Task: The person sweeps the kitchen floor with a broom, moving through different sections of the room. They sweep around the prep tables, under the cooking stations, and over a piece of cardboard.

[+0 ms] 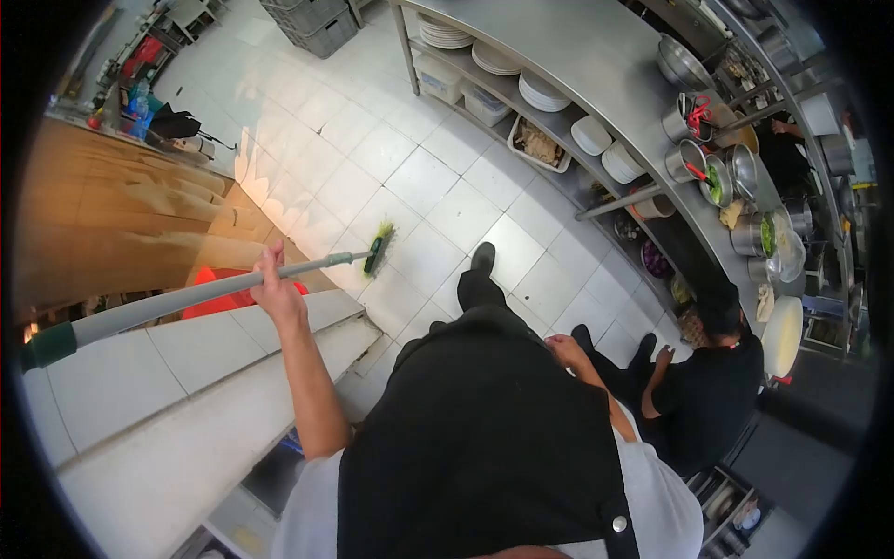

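My left hand is closed around the grey pole of a broom. The pole slants across the left side, with a dark green end cap close to the camera. Its green brush head rests on the white tiled floor, bristles toward the right. Low beside my black apron, my right hand has its fingers curled together. Whatever those fingers hold, if anything, cannot be made out.
A steel counter curves along the right, with stacked plates beneath and pots on top. A person in black is close on my right. On the left are a tiled ledge, a red container and grey crates farther off.
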`<action>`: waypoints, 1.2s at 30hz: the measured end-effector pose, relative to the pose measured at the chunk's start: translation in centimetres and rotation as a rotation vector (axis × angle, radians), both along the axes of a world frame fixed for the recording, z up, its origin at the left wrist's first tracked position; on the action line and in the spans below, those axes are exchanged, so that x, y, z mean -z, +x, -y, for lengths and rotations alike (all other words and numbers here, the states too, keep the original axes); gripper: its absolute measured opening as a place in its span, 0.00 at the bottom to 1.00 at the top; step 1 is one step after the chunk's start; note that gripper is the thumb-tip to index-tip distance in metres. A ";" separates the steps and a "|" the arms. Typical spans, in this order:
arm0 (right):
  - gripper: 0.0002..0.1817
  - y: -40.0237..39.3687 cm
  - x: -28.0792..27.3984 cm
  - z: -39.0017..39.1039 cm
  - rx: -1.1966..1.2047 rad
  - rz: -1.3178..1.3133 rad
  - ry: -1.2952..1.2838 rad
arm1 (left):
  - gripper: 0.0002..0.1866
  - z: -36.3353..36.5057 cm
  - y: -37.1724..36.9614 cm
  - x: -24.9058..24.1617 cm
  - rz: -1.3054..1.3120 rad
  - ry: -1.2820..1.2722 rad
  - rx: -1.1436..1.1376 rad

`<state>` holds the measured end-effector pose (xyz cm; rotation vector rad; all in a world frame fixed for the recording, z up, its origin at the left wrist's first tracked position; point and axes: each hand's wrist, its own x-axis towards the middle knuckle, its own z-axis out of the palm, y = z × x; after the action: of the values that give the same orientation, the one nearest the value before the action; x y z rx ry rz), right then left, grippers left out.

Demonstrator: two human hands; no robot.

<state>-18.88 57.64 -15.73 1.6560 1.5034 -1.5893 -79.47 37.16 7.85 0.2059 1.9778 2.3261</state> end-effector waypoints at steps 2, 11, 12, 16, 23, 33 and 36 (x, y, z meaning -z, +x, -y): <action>0.25 -1.3 0.2 -1.8 0.120 0.075 -0.113 | 0.14 -1.8 -2.1 1.1 -0.042 -0.209 0.035; 0.27 -11.9 5.7 -21.4 0.131 0.098 -0.113 | 0.17 -4.1 -6.2 12.3 0.371 -0.642 0.218; 0.27 -14.1 5.2 -24.4 0.093 0.064 -0.084 | 0.18 -4.3 -6.2 12.5 0.410 -0.586 0.193; 0.27 -24.3 1.1 -32.9 0.039 -0.045 0.026 | 0.18 -5.2 -7.8 10.9 0.470 -0.336 -0.012; 0.26 -36.7 -1.1 -36.2 -0.006 -0.133 0.104 | 0.14 -6.0 -16.1 3.0 0.333 -0.025 -0.185; 0.26 -44.7 -1.0 -30.2 0.036 0.051 -0.002 | 0.12 -11.0 -34.8 0.3 0.221 0.039 0.078; 0.26 -48.4 -1.9 -28.4 0.152 -0.018 0.001 | 0.14 -16.6 -40.4 -0.3 0.210 -0.022 0.216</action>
<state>-67.23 86.05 -13.82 1.7991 1.4157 -1.6854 -119.88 53.79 8.15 0.1573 1.7856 2.0972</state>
